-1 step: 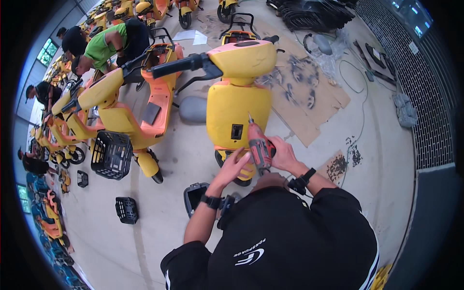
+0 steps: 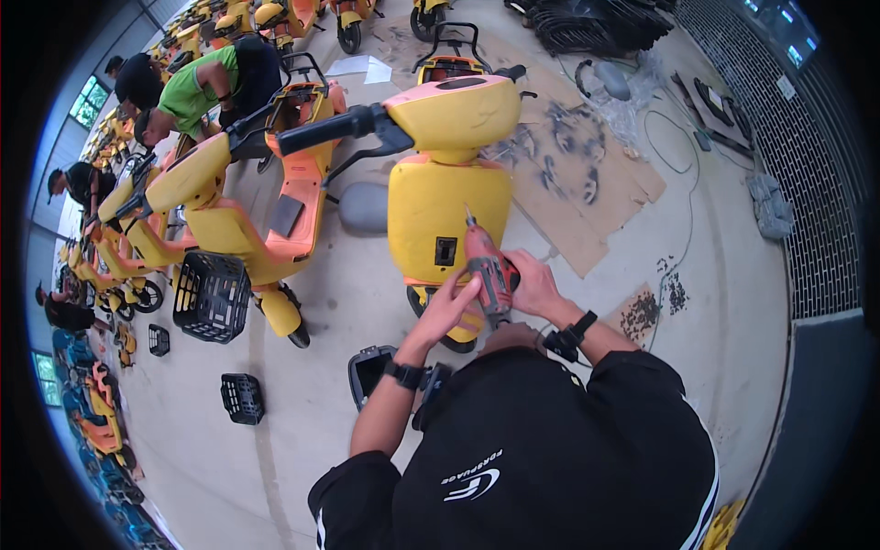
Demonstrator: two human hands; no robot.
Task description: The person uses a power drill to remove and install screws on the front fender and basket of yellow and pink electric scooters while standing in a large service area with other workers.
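My right hand (image 2: 536, 286) is wrapped around the grip of a red and black power drill (image 2: 492, 282). The drill's thin bit points away from me, at the yellow front panel (image 2: 449, 206) of a scooter straight ahead. Close against the drill's left side is my left hand (image 2: 446, 310), its thumb and forefinger drawn together; anything between them is too small to tell. A dark rectangular opening (image 2: 446, 250) sits low in the panel, just left of the drill. Below it, the yellow front mudguard (image 2: 466, 325) is partly hidden by my hands.
A second yellow scooter with a black basket (image 2: 213, 295) stands to the left. Another black basket (image 2: 242, 398) and a dark open-topped case (image 2: 369, 374) lie on the floor. At right are flattened cardboard (image 2: 614, 206) and scattered small black parts (image 2: 640, 316). A person in green (image 2: 197, 92) bends over scooters.
My left hand has moved up against the drill, and its thumb and forefinger are closer together. The drill has shifted slightly left and up in my right hand.
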